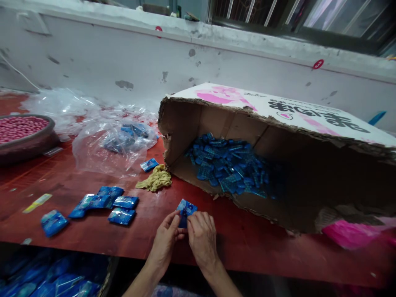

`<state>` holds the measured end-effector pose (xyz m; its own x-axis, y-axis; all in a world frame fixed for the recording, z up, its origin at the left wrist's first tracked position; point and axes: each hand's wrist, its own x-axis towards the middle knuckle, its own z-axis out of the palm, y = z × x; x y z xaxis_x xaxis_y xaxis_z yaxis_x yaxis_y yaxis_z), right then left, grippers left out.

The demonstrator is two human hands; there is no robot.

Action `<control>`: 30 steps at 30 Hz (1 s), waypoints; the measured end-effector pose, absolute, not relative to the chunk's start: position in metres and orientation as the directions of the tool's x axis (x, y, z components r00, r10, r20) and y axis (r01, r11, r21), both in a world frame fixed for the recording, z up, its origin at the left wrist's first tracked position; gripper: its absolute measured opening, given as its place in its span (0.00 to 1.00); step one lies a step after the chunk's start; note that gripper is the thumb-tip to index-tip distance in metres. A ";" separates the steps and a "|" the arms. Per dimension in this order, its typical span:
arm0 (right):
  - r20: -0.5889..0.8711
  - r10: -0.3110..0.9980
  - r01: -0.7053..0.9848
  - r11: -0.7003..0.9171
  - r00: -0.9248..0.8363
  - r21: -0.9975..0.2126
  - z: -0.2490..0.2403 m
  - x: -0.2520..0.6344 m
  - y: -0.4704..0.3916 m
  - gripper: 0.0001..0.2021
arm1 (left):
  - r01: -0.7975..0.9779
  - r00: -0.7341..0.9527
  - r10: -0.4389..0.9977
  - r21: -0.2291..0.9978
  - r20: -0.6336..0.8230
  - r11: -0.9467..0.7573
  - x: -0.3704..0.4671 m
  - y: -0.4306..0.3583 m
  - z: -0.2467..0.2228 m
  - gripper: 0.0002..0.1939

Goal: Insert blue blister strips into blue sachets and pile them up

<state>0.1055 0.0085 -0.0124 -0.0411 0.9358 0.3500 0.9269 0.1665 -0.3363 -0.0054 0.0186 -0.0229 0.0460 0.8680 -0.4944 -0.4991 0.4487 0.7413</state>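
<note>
Head view: I have the left hand (166, 233) and right hand (202, 237) with fingers pinched on a blue packet (186, 207) over the counter (266, 251), probably light, slick, soft; edges look like the best hold. Cardboard box (182, 119) holds a blue heap (229, 165), bowl (38, 142) pink pieces (21, 127), clear bag (88, 152) blue items (136, 130).

Dim light is falling on the long red table (148, 231). Dark shadow is filling the right side inside the torn white-and-brown cardboard box (278, 123). White shine is dotting the crumpled clear plastic bag (89, 152). Corners are looking blurry and stretched.
</note>
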 end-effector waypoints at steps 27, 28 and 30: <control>-0.121 0.973 0.117 -0.146 0.199 -0.982 -0.046 0.091 0.026 0.12 | -0.425 -0.109 0.849 0.796 -0.518 0.431 0.004 0.028 -0.042 0.17; -0.106 0.975 0.145 -0.136 0.198 -0.980 -0.045 0.093 0.028 0.11 | -0.387 -0.114 0.855 0.815 -0.507 0.432 0.003 0.029 -0.043 0.17; -0.076 0.978 0.219 -0.119 0.196 -0.968 -0.043 0.098 0.033 0.10 | -0.339 -0.109 0.863 0.835 -0.494 0.434 0.003 0.030 -0.044 0.17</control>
